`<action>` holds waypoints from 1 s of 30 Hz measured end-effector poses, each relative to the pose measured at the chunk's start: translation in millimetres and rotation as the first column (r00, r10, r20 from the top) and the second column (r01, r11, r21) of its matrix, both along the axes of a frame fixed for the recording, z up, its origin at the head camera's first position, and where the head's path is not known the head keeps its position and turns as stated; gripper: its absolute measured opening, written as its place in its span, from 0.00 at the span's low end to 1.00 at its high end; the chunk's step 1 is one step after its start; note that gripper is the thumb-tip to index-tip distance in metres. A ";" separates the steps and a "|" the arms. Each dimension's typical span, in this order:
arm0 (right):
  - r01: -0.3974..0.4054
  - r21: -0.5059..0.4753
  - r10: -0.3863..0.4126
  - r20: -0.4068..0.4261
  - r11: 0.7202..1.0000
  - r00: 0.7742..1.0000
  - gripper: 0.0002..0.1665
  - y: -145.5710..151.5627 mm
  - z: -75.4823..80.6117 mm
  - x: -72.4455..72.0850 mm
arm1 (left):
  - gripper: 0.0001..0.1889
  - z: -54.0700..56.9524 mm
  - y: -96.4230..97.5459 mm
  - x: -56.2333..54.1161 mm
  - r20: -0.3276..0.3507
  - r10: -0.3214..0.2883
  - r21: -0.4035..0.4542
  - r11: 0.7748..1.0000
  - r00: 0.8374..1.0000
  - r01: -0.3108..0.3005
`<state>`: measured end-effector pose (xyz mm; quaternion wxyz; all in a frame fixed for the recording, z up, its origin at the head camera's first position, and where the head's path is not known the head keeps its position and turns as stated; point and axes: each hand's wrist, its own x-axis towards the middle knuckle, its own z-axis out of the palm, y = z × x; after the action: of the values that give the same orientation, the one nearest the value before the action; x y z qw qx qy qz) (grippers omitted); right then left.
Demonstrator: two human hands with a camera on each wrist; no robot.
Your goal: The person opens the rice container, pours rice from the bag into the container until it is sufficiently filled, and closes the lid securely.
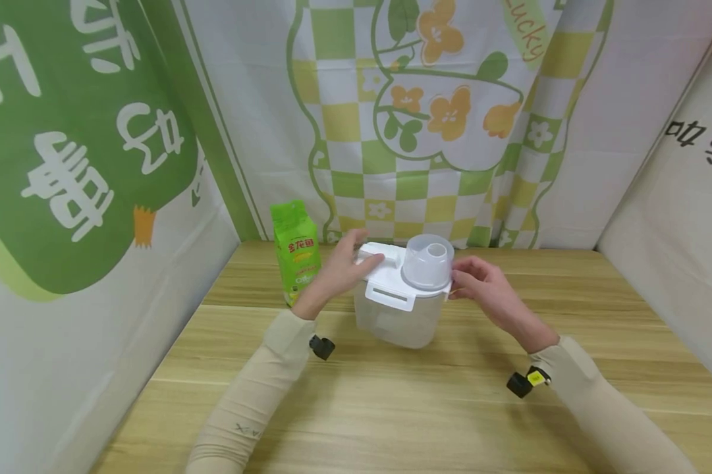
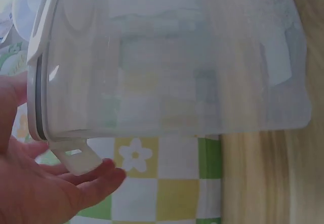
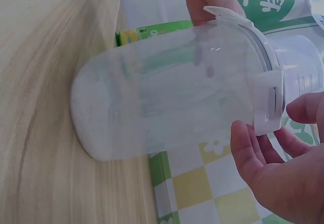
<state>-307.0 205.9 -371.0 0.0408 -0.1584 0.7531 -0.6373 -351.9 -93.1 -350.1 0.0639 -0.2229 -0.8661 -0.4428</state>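
A clear plastic storage container (image 1: 403,322) stands upright on the table, its white lid (image 1: 389,275) topped by an upturned measuring cup (image 1: 429,263). My left hand (image 1: 345,266) lies at the lid's left end, thumb across the top. In the left wrist view, its fairly straight fingers (image 2: 96,186) reach past a side latch (image 2: 80,159) that sticks outward. On the opposite end, my right hand (image 1: 489,289) pinches at the lid's edge. The right wrist view has its fingertips (image 3: 242,133) at another latch (image 3: 268,102) and the thumb by the cup's base. The front latch (image 1: 389,297) also stands out.
A green printed packet (image 1: 296,250) stands upright to the left of the container, close to the left forearm. Behind the wooden table (image 1: 391,408) hangs a checked curtain (image 1: 356,158). Printed cloths flank the table on both sides.
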 end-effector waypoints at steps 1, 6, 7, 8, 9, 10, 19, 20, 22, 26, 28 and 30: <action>0.000 -0.011 0.001 0.015 1.000 1.000 0.18 -0.6 -0.6 0.4 | 0.38 -1.3 -1.6 -0.3 0.054 0.016 0.026 1.000 0.998 -0.018; -0.017 -0.106 0.024 0.065 0.994 0.998 0.13 -2.8 -6.0 0.1 | 0.47 -3.3 -9.7 2.9 0.256 0.033 0.123 0.990 0.966 -0.066; -0.019 -0.133 0.030 0.075 0.991 0.997 0.12 -3.0 -7.3 -0.6 | 0.47 -5.6 -11.4 2.3 0.295 0.012 0.159 0.985 0.956 -0.061; -0.024 -0.166 0.039 0.085 0.986 0.996 0.11 -3.1 -8.6 -1.3 | 0.47 -7.6 -13.1 1.4 0.331 -0.009 0.192 0.980 0.944 -0.058; -0.031 -0.197 0.050 0.093 0.980 0.994 0.09 -2.9 -10.1 -2.3 | 0.47 -9.6 -15.0 0.7 0.368 -0.033 0.222 0.974 0.929 -0.054; -0.041 -0.229 0.066 0.102 0.973 0.993 0.08 -2.8 -11.4 -3.3 | 0.45 -11.5 -17.1 0.0 0.401 -0.067 0.257 0.965 0.914 -0.042; -0.181 -0.355 0.225 0.087 0.917 0.970 0.05 0.8 -22.4 -16.0 | 0.30 -25.5 -29.0 -2.8 0.535 -0.249 0.359 0.932 0.807 0.050; -0.196 -0.362 0.239 0.076 0.911 0.968 0.05 1.1 -23.1 -17.5 | 0.30 -26.7 -29.3 -2.9 0.539 -0.257 0.372 0.927 0.802 0.048; -0.221 -0.370 0.262 0.062 0.902 0.963 0.06 1.8 -24.2 -20.2 | 0.32 -29.3 -30.3 -3.0 0.539 -0.283 0.387 0.920 0.793 0.065; -0.252 -0.386 0.295 0.058 0.887 0.954 0.06 2.5 -25.2 -22.6 | 0.41 -35.5 -33.5 -0.8 0.557 -0.333 0.361 0.922 0.761 0.140; -0.257 -0.394 0.305 0.062 0.883 0.950 0.07 3.1 -25.4 -22.6 | 0.44 -37.9 -34.3 1.3 0.563 -0.342 0.325 0.929 0.753 0.178; -0.261 -0.400 0.310 0.061 0.878 0.949 0.06 3.7 -25.3 -22.8 | 0.43 -39.3 -33.0 2.6 0.546 -0.347 0.313 0.929 0.762 0.199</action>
<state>-329.7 209.6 -396.3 0.1488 -0.2331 0.5765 -0.7689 -349.3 -126.1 -389.4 -0.2490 -0.1887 -0.7411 -0.5943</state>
